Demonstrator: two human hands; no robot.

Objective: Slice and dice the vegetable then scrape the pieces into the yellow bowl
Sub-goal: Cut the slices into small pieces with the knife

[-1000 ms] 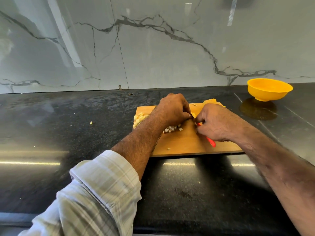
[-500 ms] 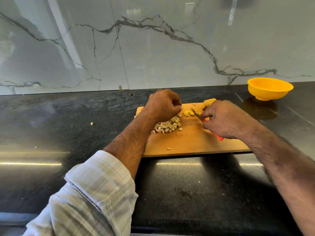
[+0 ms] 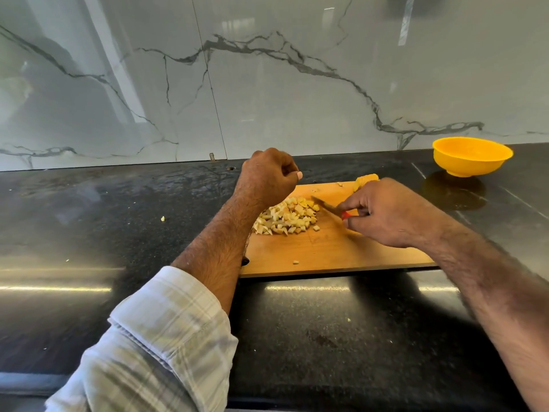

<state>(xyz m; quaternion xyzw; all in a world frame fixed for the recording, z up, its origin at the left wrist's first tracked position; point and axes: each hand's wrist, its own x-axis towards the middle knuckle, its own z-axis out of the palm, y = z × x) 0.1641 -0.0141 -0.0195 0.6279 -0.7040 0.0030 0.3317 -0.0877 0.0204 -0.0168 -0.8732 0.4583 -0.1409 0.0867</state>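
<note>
Vegetable dice (image 3: 286, 219) are heaped in one pile on one cutting board (image 3: 326, 251), beside one knife (image 3: 328, 207) gripped by the right hand (image 3: 389, 214). The left hand (image 3: 267, 176) is clenched above, holding nothing visible. One yellow bowl (image 3: 471, 157) is set well apart on the counter (image 3: 118, 233).

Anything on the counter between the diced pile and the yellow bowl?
Only the uncut vegetable piece at the cutting board's far right corner, near that line. Beyond it, bare counter up to the yellow bowl. Diced pile sits mid-board.
</note>
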